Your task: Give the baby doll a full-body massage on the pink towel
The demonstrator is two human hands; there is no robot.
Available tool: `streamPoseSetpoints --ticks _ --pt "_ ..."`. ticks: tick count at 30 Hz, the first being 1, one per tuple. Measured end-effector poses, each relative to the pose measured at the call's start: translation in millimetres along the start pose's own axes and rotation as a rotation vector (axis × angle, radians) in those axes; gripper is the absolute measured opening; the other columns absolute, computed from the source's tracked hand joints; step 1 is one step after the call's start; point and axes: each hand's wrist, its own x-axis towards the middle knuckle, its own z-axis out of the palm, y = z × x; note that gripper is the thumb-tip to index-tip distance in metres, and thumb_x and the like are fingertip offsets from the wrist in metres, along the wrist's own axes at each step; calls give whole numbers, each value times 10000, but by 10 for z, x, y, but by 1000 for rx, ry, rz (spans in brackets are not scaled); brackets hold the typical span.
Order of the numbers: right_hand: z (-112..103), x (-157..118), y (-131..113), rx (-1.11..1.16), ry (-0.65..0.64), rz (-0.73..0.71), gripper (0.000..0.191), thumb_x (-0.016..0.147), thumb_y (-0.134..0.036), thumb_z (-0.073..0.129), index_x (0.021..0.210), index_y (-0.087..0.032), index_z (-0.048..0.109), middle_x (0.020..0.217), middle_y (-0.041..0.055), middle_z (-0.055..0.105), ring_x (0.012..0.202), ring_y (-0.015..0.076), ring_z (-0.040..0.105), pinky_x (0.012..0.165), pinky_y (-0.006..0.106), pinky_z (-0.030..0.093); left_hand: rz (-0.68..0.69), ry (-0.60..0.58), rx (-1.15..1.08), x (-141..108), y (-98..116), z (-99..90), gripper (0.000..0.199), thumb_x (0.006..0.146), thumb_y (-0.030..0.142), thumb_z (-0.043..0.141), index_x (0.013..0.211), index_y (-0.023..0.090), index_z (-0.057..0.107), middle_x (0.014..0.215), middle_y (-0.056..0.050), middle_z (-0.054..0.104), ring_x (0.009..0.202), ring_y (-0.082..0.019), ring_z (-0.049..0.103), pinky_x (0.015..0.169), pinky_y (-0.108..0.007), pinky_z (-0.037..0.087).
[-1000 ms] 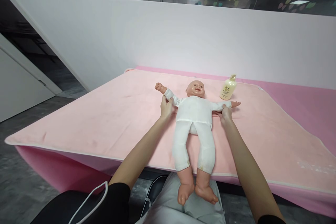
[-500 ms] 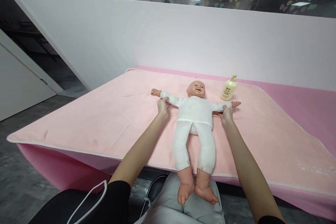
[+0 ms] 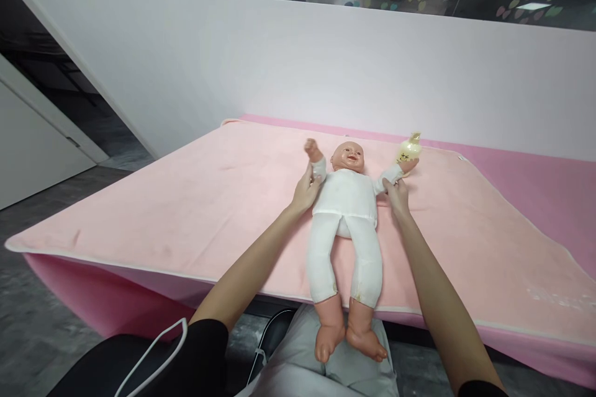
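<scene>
A baby doll (image 3: pixel 345 195) with a white cloth body lies on its back on a pink blanket (image 3: pixel 186 198), its feet hanging past the near edge over my lap. My left hand (image 3: pixel 306 191) is closed around the doll's arm on the left, which is raised and bent beside the head. On the other side my right hand (image 3: pixel 397 192) grips the doll's other arm, lifted at a slant. Behind that arm stands a pale yellow pump bottle (image 3: pixel 410 147), its lower part hidden by the doll's hand and sleeve.
A white wall (image 3: pixel 298 62) rises behind the table, with dark glass and heart stickers above. Darker pink cloth (image 3: pixel 535 192) shows at the right under the blanket. A white cable (image 3: pixel 153 347) loops by my left sleeve, and a white door (image 3: pixel 41 142) stands far left.
Both doll arms, spread out flat before, have been raised and drawn inward by my hands, the left one further. The doll's trunk and legs stay put.
</scene>
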Motion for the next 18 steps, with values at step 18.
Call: streamPoseSetpoints --ticks 18 --pt "121 -219 -62 -452 -236 -375 399 773 -235 434 1155 -199 541 1099 56 623 1002 213 539 919 366 413 255 -301 290 -77 67 5 445 815 276 508 1259 258 508 1307 -73 490 1238 -235 406 1069 -394 275"
